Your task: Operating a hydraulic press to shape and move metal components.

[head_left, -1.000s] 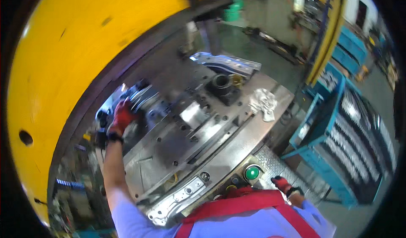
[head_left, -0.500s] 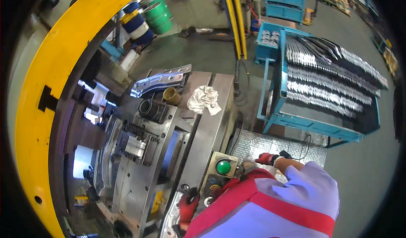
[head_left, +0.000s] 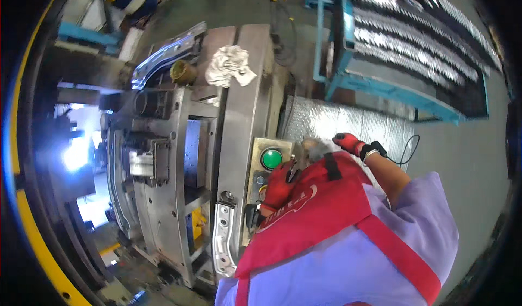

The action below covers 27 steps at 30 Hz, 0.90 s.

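Observation:
My left hand [head_left: 280,186], in a red and black glove, is over the control box [head_left: 260,153], just below its round green button [head_left: 271,158]. Its fingers reach up and right, apart from one another, and I see nothing in them. A long stamped metal part [head_left: 224,241] with holes lies on the press bed's near edge, left of that hand. My right hand [head_left: 350,144], also red-gloved, is out to the right above the tread-plate floor [head_left: 353,118]. Its fingers are too small and blurred to tell apart.
Left is the press die [head_left: 149,164] within a yellow frame [head_left: 43,251]. A white rag [head_left: 231,67], a small brownish can [head_left: 183,73] and another stamped part [head_left: 168,53] lie on the bed's far end. Far right, a blue rack [head_left: 391,91] holds stacked metal parts. A dark cable [head_left: 411,151] curls nearby.
My left hand has moved from beside the stamped part up to the control box near the green button. The view has tilted, so the bed and rack appear higher.

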Available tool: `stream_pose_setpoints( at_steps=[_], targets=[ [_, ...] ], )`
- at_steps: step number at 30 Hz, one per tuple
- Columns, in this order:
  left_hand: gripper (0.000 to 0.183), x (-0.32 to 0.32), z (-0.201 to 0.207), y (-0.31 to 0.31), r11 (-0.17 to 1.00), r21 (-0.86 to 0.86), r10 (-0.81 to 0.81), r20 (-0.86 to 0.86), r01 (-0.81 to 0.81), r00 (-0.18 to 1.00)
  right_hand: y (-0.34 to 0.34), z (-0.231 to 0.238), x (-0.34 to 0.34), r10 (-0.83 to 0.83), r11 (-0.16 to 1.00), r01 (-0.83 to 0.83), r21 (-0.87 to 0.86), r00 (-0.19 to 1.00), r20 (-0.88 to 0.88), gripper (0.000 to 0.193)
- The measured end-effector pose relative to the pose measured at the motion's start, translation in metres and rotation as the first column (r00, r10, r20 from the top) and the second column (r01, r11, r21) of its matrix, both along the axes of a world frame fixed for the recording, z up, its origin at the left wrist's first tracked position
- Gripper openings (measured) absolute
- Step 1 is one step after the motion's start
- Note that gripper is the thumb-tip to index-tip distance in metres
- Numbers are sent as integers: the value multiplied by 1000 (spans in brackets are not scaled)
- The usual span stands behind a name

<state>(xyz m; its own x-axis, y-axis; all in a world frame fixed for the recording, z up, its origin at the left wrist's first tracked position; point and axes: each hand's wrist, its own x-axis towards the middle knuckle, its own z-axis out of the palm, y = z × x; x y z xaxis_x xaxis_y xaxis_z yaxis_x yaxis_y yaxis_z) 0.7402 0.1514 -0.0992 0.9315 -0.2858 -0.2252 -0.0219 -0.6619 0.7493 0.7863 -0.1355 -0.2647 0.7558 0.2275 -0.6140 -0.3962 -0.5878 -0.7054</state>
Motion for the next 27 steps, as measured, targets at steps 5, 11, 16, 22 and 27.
stream_pose_setpoints(
  at_steps=[5,11,16,22,27],
  targets=[
    [40,-8,-20,-10,967,-124,-232,-63,223,971,-30,-56,-94,46,973,-75,-216,990,-137,46],
    [44,-18,-41,-19,939,-32,-344,-10,344,939,-43,-1,-112,-110,957,38,-289,965,-239,47],
    [40,-9,-28,-38,941,21,-338,150,339,929,-52,3,-103,-225,945,230,-231,973,49,42],
    [38,27,-25,-66,915,-348,-287,-209,203,935,-81,-8,-64,-346,909,381,-171,916,201,35],
    [42,58,-28,-107,775,-632,-313,-342,30,886,-105,22,-10,-426,904,419,78,895,130,32]
  ],
)
